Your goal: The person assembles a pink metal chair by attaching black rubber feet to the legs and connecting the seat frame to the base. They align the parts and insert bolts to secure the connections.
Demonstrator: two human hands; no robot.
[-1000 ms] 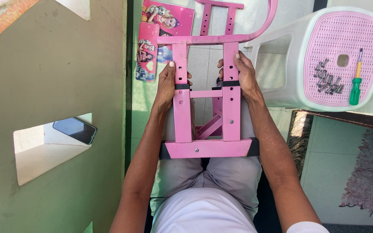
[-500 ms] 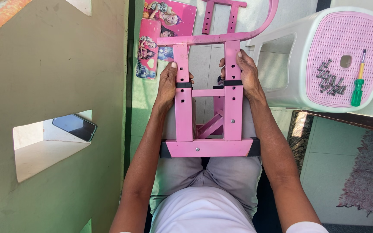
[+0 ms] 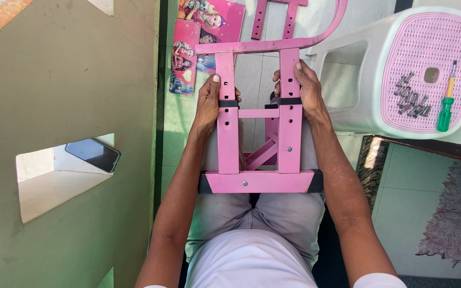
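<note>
— Where's the pink metal frame with two upright bars (image 3: 260, 133)?
— Resting across the seated person's lap, crossbar nearest the body.
— And the hands?
— The left hand (image 3: 209, 104) has its fingers wrapped round the left bar; the right hand (image 3: 305, 90) is curled round the right one.
— Nearby?
— A white plastic stool with a pink perforated top (image 3: 401, 74) bears grey screws (image 3: 411, 98) and a green-handled screwdriver (image 3: 446, 101).

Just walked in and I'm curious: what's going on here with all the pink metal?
A seated person holds a pink metal frame on their lap, left hand and right hand each closed round one of its two upright bars. Beside them, a white plastic stool carries a green-handled screwdriver and a few loose bolts. A phone lies in a wall niche.
</note>
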